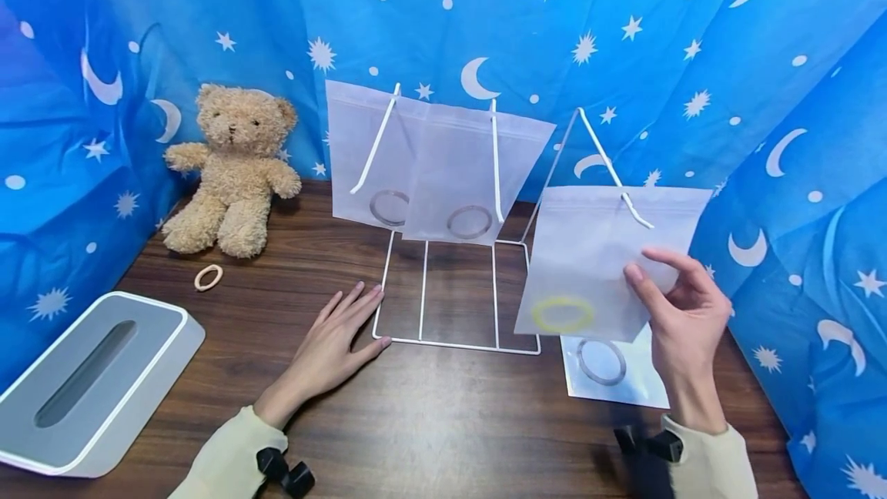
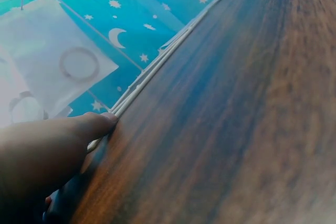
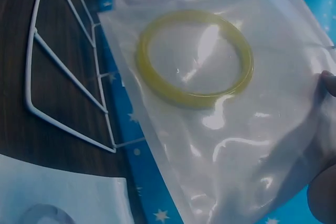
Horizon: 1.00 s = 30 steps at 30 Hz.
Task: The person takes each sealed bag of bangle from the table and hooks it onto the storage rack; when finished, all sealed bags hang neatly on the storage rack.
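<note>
My right hand (image 1: 689, 318) is at the front of a frosted bag (image 1: 589, 252) hung on the stand's right prong. Its thumb and index finger curve towards each other with a gap between them. A yellow bangle (image 3: 194, 95) shows through this bag's lower part. My left hand (image 1: 339, 337) lies on the table, its thumb against the base of the white wire stand (image 1: 450, 343). Two more frosted bags hang from the other prongs, the left bag (image 1: 360, 149) and the middle bag (image 1: 471, 168), each with a greyish ring inside.
Beneath the right hand lies another bag (image 1: 578, 380) with a grey ring. A teddy bear (image 1: 232, 168) sits at the back left, near a small beige ring (image 1: 209, 277). At the left edge stands a grey-white tissue box (image 1: 138, 399). Blue curtains (image 1: 443, 29) surround the table (image 1: 430, 437).
</note>
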Available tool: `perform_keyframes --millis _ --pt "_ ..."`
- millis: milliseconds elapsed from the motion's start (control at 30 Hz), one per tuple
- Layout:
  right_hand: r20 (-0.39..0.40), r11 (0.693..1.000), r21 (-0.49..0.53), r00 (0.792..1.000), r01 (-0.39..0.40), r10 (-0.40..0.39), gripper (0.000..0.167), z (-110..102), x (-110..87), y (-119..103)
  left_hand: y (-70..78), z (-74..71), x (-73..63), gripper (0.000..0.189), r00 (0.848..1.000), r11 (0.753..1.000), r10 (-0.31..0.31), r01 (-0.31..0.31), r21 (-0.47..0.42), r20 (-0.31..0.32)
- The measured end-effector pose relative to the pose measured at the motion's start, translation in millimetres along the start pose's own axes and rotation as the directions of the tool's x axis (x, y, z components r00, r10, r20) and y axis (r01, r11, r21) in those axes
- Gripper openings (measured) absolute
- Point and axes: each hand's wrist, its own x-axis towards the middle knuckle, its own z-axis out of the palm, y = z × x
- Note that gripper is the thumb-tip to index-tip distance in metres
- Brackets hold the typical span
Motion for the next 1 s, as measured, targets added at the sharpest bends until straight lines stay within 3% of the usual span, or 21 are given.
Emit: perform_keyframes --millis 333,533,767,1000 --pt "-0.018 0.996 -0.003 0.996 -0.091 0.091 0.038 22 47.8 40 -0.8 -1.6 0.6 0.074 1.000 1.000 -0.003 0.003 0.000 0.004" --pt "0.000 0.995 0.043 0.996 -0.091 0.091 0.039 29 71.9 56 -0.4 0.0 1.4 0.074 1.000 1.000 0.004 -0.004 -0.012 -0.002" --pt "0.016 0.995 0.028 0.995 -0.099 0.099 0.040 24 77.2 63 -0.5 1.8 1.7 0.073 1.000 1.000 0.001 -0.001 -0.002 0.014" --pt "0.091 0.980 0.043 0.978 -0.192 0.188 0.042 13 77.6 58 -2.1 1.0 0.8 0.074 1.000 1.000 -0.005 0.005 -0.004 0.004"
